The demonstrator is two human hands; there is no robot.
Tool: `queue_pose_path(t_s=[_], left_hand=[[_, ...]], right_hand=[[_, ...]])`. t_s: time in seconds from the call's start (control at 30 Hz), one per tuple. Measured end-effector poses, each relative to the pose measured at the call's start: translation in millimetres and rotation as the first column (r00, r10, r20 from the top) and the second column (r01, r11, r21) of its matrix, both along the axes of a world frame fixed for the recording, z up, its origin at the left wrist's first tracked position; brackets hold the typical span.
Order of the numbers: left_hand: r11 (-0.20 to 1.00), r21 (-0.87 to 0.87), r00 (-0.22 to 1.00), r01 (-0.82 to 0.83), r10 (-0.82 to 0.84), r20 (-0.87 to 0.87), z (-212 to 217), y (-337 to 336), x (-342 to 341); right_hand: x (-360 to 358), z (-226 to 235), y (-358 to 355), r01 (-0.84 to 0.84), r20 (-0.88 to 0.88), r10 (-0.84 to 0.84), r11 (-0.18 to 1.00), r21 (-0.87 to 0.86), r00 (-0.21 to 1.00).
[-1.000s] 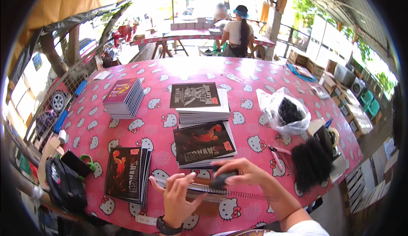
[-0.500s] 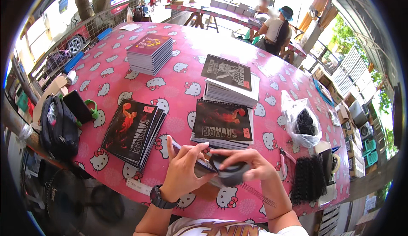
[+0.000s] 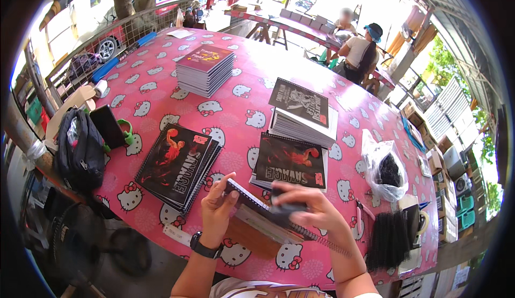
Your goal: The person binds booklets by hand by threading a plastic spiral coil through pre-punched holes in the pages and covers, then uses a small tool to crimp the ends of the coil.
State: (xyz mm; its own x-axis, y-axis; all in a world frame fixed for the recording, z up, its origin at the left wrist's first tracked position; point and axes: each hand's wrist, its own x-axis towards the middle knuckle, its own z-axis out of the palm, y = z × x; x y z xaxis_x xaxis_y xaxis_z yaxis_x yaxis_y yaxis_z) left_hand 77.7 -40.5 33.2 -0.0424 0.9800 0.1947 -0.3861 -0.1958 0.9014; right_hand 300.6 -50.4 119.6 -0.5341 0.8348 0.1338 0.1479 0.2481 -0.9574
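Note:
Tilted up over the near table edge is a notebook (image 3: 263,224), its punched edge uppermost. My left hand (image 3: 215,212) is closed on the notebook's left end, thumb against the edge. A thin dark spiral binding coil (image 3: 326,240) sticks out from the edge's right end, passing over my right forearm. My right hand (image 3: 316,205), smeared by motion, has its fingers curved around a rounded black object (image 3: 288,210) at the notebook's edge; its kind is unclear. Beyond my hands lie stacks of dark-covered notebooks, one on the left (image 3: 176,166) and one ahead (image 3: 289,161).
Farther back stand another notebook stack (image 3: 300,103) and a purple-orange book stack (image 3: 205,68). On the right are a plastic bag (image 3: 383,172), pink-handled pliers (image 3: 360,215) and several black coils (image 3: 387,239). A black bag (image 3: 80,153) and a phone (image 3: 109,127) sit left. People work at a farther table.
The notebook has tipped, showing more of its punched edge and side. My left fingers have moved back to its left end. My right hand remains near the edge with the black object. The view has shifted slightly.

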Motion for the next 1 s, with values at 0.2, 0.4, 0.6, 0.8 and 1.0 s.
queue_pose_path(t_s=[0.2,0.4,0.6,0.8,1.0], left_hand=[[0.998,0.022,0.993,0.056,-0.058,0.099,9.2,-3.5,2.8],[0.989,0.146,0.994,0.028,-0.013,-0.106,12.1,-1.6,6.7],[0.988,0.137,0.997,0.077,-0.074,-0.027,25.8,-7.3,12.6],[0.950,0.298,0.989,0.098,-0.058,-0.138,32.3,-8.1,17.4],[0.936,0.329,0.975,0.128,-0.058,-0.215,44.3,-13.2,20.3]], right_hand=[[-8.5,-0.2,0.5,-0.061,-0.210,0.058,0.998,-0.009,0.976],[0.0,-1.3,5.9,0.055,-0.085,-0.051,0.997,0.044,0.995],[-0.9,10.2,1.2,-0.179,-0.399,0.163,0.984,-0.004,0.902],[1.3,15.6,-2.7,-0.158,-0.413,0.159,0.987,0.036,0.897],[3.6,16.4,-2.6,-0.175,-0.419,0.157,0.985,-0.003,0.894]])
